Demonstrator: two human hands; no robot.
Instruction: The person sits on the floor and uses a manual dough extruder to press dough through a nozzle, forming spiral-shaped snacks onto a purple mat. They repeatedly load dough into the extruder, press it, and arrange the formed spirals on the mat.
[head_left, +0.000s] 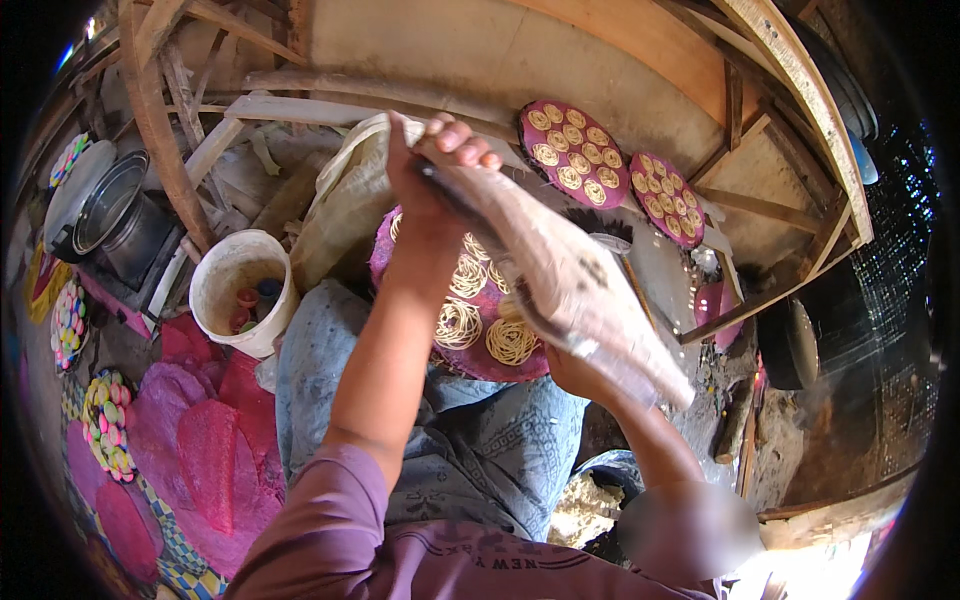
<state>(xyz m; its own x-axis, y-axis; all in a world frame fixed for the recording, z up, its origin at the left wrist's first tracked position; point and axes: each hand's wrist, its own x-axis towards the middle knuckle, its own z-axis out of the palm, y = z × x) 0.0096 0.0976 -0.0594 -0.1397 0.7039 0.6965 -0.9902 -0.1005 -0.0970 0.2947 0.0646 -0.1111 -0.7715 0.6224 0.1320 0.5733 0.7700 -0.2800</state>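
Note:
My left hand (450, 146) grips the upper end of a long wooden tool (577, 262), flat-faced, dark-edged and blurred at its lower end. The tool slants down to the right above a round magenta tray (382, 255) by my lap. On that tray lie several coiled nests of pale noodle-like strands (514, 343). Part of the tray is hidden behind the tool and my left forearm. Beneath the tool's lower half is my right hand (571, 371), at the tray's right edge. Its fingers are mostly covered, so I cannot tell what it holds.
Two more round trays (551, 169) (641, 169) of nests lean by the back wall. At left are a white bucket (262, 334) with small cups, a dark pot (127, 247) and pink cloths (161, 427). A basin (626, 469) sits at lower right, near wooden beams (806, 281).

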